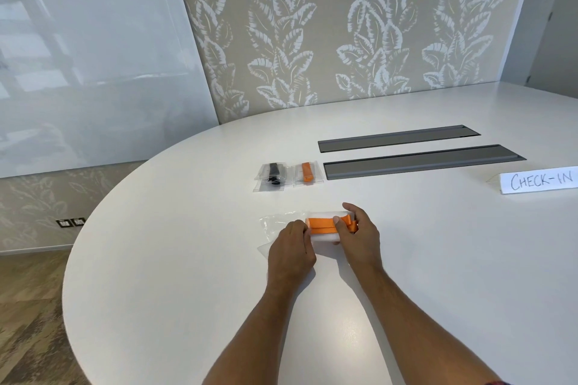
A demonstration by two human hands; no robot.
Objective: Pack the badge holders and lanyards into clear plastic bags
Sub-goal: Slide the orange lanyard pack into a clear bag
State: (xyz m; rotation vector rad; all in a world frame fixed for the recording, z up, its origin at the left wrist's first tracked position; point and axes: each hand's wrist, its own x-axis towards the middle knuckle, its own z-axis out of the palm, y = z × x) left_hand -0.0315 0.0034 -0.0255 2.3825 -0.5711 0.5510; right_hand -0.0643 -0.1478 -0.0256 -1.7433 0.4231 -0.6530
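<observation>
Right hand (353, 233) fingers pinch orange lanyard (325, 225) onto badge holder (323, 236), left hand (292, 247) fingers gripping clear bag (273, 225) mouth for insertion.

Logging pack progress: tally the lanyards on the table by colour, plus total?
Orange: 2, one in a packed bag at the back, one held between the left hand and right hand at an open bag
Black: 1, in a packed bag
Total: 3
</observation>
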